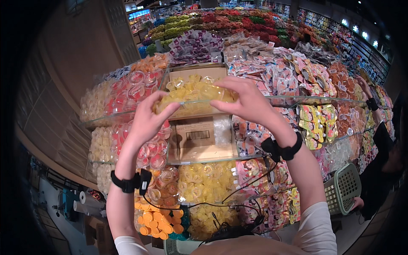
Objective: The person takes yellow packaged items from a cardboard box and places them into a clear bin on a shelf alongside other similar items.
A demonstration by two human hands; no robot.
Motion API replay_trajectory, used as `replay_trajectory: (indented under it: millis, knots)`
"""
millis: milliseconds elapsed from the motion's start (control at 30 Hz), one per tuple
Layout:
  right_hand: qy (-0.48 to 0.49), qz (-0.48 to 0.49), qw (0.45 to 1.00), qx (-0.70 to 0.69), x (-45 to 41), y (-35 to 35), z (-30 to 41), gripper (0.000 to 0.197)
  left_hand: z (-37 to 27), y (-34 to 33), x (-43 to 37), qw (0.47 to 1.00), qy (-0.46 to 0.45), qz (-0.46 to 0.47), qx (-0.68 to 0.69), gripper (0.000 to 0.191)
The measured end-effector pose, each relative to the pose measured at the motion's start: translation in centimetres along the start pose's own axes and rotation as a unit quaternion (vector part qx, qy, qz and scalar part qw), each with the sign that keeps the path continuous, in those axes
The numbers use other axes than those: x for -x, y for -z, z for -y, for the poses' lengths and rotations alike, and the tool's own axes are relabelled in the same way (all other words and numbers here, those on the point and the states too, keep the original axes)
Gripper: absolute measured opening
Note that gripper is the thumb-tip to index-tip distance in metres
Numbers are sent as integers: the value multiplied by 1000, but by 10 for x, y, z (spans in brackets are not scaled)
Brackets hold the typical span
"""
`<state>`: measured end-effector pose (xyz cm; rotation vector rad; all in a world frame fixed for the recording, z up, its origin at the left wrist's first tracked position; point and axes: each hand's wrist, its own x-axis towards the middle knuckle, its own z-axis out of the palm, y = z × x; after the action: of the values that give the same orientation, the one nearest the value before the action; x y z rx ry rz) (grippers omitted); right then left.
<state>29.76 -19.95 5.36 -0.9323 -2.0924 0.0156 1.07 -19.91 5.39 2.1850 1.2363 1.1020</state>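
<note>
Both my hands reach into the upper middle bin, over a pile of yellow jelly cups (191,85) in clear plastic. My right hand (244,98), thumb and fingers curved apart, is around a clear-wrapped yellow cup at the pile's right end. At the left end, my left hand (151,111) is curled with its thumb apart from the fingers; yellow cups lie behind it, and whether it grips any cannot be told. A glass divider (197,101) crosses in front of the pile. Below is a bin with a cardboard base (193,149), a barcode print and a clear plastic bag (222,130).
Red jelly cups (137,83) fill the bins at left, pouch packs (318,118) those at right. More yellow cups (207,180) and orange-lidded cups (159,223) lie nearer me. A cable (197,205) hangs between my wrist straps. At right, another person holds a green basket (347,188).
</note>
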Motion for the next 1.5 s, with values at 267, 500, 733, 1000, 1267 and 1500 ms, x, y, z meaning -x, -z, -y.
replay_trajectory:
  millis: [267, 500, 733, 1000, 1267, 1500]
  knots:
    - [-103, 223, 958, 150, -98, -77, -113, 57, 83, -42, -155, 970, -1, 120, -211, 71]
    - [-29, 207, 978, -31, -87, -125, -166, 48, 134, -66, -172, 971, 38, 225, -70, 68]
    - [-77, 213, 974, 10, -75, -103, -163, 44, 144, -52, -163, 974, 113, 189, -58, 55]
    - [-127, 201, 971, -32, -69, -84, -156, 25, 151, -50, -161, 982, 37, 91, -163, 23]
    - [-169, 288, 942, 13, -73, -62, -134, 23, 162, -46, -152, 985, -52, 85, -144, 18]
    - [-138, 285, 948, -4, -67, -69, -154, 38, 151, -52, -152, 975, -37, 147, -161, 34]
